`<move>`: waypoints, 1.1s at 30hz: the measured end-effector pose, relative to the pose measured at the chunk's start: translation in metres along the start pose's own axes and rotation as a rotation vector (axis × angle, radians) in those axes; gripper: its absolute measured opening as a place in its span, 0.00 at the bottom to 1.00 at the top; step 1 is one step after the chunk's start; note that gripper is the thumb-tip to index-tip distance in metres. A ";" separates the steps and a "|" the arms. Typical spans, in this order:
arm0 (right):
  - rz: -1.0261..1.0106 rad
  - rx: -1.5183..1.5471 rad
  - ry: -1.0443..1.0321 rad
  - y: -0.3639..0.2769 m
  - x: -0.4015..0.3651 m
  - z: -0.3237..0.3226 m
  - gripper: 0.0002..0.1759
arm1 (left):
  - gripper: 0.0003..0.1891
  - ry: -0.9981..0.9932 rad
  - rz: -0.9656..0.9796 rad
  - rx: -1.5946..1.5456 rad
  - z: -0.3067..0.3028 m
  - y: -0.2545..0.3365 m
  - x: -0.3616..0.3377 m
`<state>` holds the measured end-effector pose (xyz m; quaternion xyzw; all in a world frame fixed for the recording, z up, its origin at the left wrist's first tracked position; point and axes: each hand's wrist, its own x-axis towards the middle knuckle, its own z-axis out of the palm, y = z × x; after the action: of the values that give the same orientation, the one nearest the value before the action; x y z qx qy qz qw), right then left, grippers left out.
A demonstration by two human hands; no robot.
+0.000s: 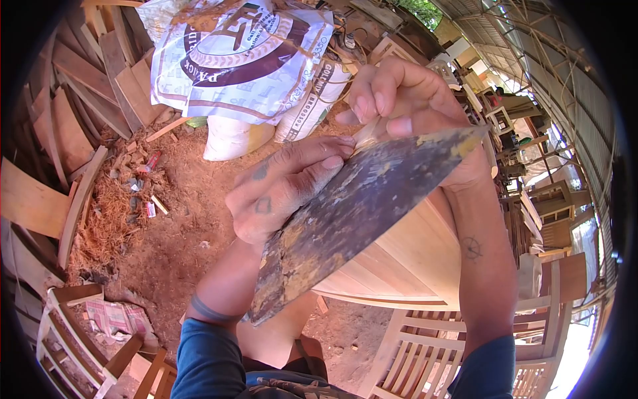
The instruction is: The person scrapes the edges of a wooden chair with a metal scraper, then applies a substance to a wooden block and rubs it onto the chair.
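A dark flat board point(359, 213), smeared with yellowish and pale stains, slants across the view in front of my hands. My left hand point(289, 183) is closed at the board's upper left edge, its thumb lying along that edge. Close to its fingertips is a thin pale strip point(367, 133). Above the board's far edge, my right hand point(415, 96) has bent fingers, with thumb and fingertips around the strip. The board's right corner covers part of my right wrist. Beneath the board shows a smooth pale wooden panel point(392, 259).
Printed sacks point(239, 66) stand ahead on the dusty ground. Curved wooden pieces point(86, 100) are stacked at left, beside shavings and litter point(143, 183). Wooden frames sit lower left point(73, 332) and a slatted one lower right point(425, 359). More furniture point(558, 199) stands at right.
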<state>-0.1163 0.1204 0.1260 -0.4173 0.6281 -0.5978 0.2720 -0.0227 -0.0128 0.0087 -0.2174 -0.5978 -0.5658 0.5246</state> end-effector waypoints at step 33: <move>-0.013 0.013 -0.008 0.000 -0.001 0.002 0.08 | 0.09 -0.088 0.111 -0.108 -0.011 -0.018 0.013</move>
<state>-0.1144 0.1199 0.1260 -0.4217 0.6205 -0.6020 0.2734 -0.0387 -0.0315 0.0100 -0.3030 -0.5758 -0.5573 0.5158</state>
